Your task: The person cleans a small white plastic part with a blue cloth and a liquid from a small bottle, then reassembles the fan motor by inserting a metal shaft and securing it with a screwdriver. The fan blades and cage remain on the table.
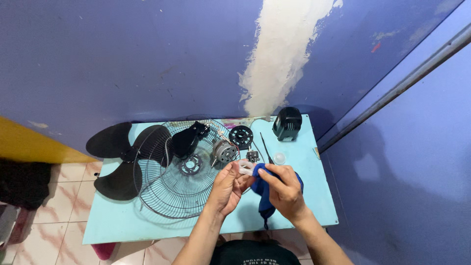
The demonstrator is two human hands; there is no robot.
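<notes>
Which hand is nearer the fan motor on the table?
Left. The left hand is just below the fan motor, close to it. The right hand, holding a blue cloth, sits farther off, below and to the motor's right.

Bare table (314, 196) lies open to the right of my hands and along the near edge, so I could pass there freely. To the left the wire fan guard (167, 191) and black blades (117, 162) block the way; ahead stand the motor (224, 152), screwdriver (266, 147), clear cap (279, 158) and black housing (287, 123).
</notes>
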